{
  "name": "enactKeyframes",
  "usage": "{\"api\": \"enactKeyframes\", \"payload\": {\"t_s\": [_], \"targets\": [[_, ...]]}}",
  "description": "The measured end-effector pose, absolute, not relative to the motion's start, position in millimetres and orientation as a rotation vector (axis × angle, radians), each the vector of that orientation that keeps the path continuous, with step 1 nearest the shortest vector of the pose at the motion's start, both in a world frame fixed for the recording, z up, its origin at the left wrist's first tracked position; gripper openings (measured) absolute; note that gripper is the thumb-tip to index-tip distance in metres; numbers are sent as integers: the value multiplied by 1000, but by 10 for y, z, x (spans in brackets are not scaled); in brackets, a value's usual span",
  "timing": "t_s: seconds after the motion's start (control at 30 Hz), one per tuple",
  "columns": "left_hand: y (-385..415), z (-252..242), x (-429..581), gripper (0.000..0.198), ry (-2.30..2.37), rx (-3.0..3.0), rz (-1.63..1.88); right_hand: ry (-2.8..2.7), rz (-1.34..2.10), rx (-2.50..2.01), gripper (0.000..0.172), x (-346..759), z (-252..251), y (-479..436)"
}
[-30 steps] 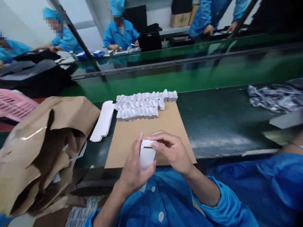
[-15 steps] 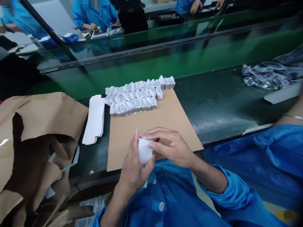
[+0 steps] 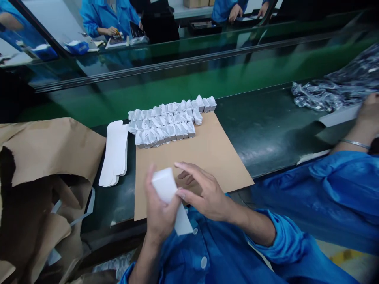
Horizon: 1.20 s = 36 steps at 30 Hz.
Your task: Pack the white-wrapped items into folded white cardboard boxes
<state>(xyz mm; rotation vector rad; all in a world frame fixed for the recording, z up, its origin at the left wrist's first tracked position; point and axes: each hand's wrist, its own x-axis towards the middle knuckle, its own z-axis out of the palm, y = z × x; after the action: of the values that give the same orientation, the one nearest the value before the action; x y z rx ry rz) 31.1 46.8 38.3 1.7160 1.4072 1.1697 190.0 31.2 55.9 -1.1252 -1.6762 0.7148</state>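
Observation:
A small, long white box [image 3: 166, 184] sits tilted in my left hand [image 3: 160, 213], whose fingers and thumb are wrapped round its sides. Its lower end sticks out below the thumb, in front of the blue work coat. My right hand [image 3: 209, 193] is at the box's right side, fingers apart and curved, its thumb tip at or very near the box edge; I cannot tell if it touches. Beneath both hands lies a brown cardboard sheet [image 3: 207, 154]. Along its far part stand several small white-wrapped pieces [image 3: 164, 124] in three rows.
A stack of flat white card strips [image 3: 114, 154] lies left of the sheet. Torn brown paper packaging [image 3: 50, 150] fills the left side. Clear plastic bags [image 3: 319, 94] lie at the right, near another person's arm [image 3: 355, 126]. People in blue work beyond the green barrier [image 3: 118, 86].
The box has turned and now shows its long body, with the lower end exposed. My right hand's fingers have come off its top and spread. The neighbour's hand has entered at the right.

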Motion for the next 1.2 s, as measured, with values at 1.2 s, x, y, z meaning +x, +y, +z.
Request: {"api": "enactKeyframes", "payload": {"t_s": [1.2], "targets": [[1061, 88, -297, 56, 1347, 2860, 357, -2191, 505, -1758, 33, 3169, 577, 1010]]}}
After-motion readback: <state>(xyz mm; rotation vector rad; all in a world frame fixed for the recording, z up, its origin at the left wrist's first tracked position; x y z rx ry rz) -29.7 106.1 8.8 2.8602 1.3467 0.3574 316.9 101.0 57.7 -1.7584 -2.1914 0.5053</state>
